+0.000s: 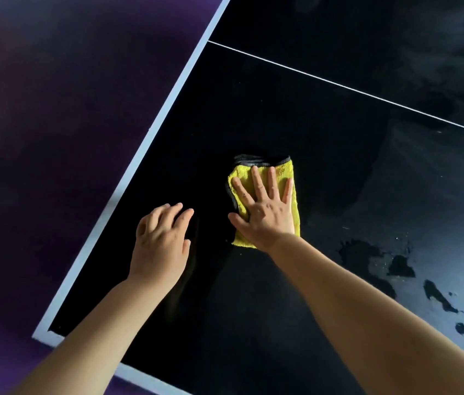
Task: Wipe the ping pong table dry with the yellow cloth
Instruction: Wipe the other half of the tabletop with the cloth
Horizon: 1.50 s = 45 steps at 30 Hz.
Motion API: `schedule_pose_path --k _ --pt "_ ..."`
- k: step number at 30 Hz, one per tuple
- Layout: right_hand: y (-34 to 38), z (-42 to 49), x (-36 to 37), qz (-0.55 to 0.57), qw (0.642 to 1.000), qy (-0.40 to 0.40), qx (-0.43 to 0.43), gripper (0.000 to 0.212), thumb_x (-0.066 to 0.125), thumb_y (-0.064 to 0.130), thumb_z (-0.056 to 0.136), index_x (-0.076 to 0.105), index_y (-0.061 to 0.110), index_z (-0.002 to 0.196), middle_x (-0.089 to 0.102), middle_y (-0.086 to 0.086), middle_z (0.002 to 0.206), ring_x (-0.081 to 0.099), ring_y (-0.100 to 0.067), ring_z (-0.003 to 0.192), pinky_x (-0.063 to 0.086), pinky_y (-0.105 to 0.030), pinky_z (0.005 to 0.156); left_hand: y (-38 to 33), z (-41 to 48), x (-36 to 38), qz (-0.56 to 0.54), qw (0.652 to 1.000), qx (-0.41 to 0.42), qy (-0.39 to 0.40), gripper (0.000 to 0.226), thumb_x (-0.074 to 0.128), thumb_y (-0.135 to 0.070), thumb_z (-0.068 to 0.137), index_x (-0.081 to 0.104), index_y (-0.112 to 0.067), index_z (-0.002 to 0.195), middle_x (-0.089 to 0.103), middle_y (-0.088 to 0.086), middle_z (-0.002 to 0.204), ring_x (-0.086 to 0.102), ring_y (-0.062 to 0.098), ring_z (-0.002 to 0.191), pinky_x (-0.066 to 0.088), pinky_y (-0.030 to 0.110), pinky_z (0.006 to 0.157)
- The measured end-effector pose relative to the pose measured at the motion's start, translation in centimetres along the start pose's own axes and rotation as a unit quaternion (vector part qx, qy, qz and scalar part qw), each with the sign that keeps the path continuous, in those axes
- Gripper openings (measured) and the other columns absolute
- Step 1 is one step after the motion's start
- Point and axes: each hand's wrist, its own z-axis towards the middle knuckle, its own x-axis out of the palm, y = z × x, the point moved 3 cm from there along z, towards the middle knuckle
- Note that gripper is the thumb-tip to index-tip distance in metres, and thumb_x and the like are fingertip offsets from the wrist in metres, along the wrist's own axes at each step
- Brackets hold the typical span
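Note:
The ping pong table [296, 115] has a dark top with white border lines. A folded yellow cloth [285, 173] with a grey edge lies flat on it near the middle of the view. My right hand [265, 208] presses on the cloth with straight, spread fingers. My left hand [162, 236] rests on the bare table top to the left of the cloth, with its fingers loosely bent and nothing in it.
Wet patches and droplets [413, 269] shine on the table at the lower right. A thin white centre line [339, 84] runs across the top. The table's white left edge [151, 138] borders a dark purple floor [54, 109]; its corner [45, 334] is at the lower left.

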Motion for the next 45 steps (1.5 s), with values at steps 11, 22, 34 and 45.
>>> schedule_pose_path --k 11,22,34,45 --pt "16.0 -11.6 7.0 -0.017 0.993 0.040 -0.110 0.075 0.018 0.071 0.088 -0.012 0.046 0.152 -0.025 -0.001 0.160 -0.032 -0.033 0.144 -0.017 -0.061 0.114 7.3 -12.3 0.0 0.000 0.999 0.035 -0.004 0.067 0.072 0.011 0.062 0.059 -0.008 0.125 0.059 0.009 0.126 0.056 0.029 0.114 0.046 0.042 0.093" --pt "19.5 -20.6 10.5 -0.040 0.983 0.032 -0.179 0.072 0.021 0.062 0.089 -0.009 0.046 0.153 -0.017 0.002 0.160 -0.034 -0.028 0.143 -0.017 -0.059 0.115 8.7 -22.1 1.8 -0.013 0.990 0.102 0.095 0.078 0.060 0.017 0.069 0.042 -0.009 0.140 0.032 0.007 0.150 0.026 0.022 0.139 0.014 0.037 0.110" --pt "7.8 -19.2 8.4 -0.049 0.981 0.002 -0.188 0.074 0.035 0.064 0.083 0.020 0.044 0.153 0.015 0.001 0.163 0.000 -0.028 0.151 -0.004 -0.056 0.117 -0.6 -18.1 3.3 0.025 0.982 0.160 0.093 0.076 0.057 0.002 0.079 0.022 -0.008 0.146 0.021 0.007 0.153 0.018 0.019 0.142 0.007 0.036 0.113" --pt "-8.6 -7.0 3.1 -0.063 0.994 -0.014 -0.085 0.074 0.016 0.070 0.083 0.001 0.049 0.152 -0.001 0.005 0.165 -0.012 -0.026 0.151 -0.009 -0.054 0.120 -13.1 -4.2 5.3 0.006 0.991 0.094 0.093 0.070 0.087 -0.023 0.057 0.063 -0.008 0.120 0.059 0.011 0.129 0.052 0.028 0.124 0.039 0.049 0.102"
